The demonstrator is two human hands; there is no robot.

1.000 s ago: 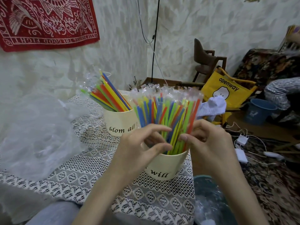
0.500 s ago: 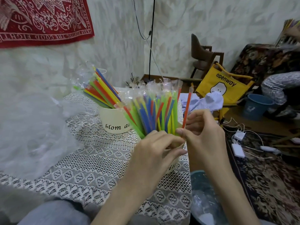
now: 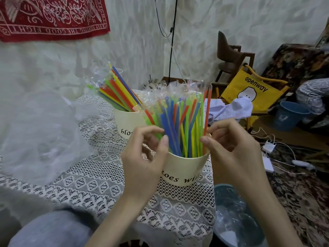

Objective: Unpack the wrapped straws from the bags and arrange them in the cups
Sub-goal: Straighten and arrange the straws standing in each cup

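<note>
Both hands (image 3: 142,163) (image 3: 231,150) have parted, curled fingers flanking straws (image 3: 179,125) in near cup (image 3: 185,168), far cup (image 3: 128,122) behind

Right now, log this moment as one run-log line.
stage: arranging straws | left hand: fingers at straws | right hand: pinches orange straw | near cup: full | far cup: partly filled

Both forearms reached up from 6 o'clock, the left hand (image 3: 142,163) with fingers curled and thumb raised toward 1 o'clock, the right hand (image 3: 231,148) facing it, thumb pointing to 9 o'clock, fingers loosely bent.
</note>
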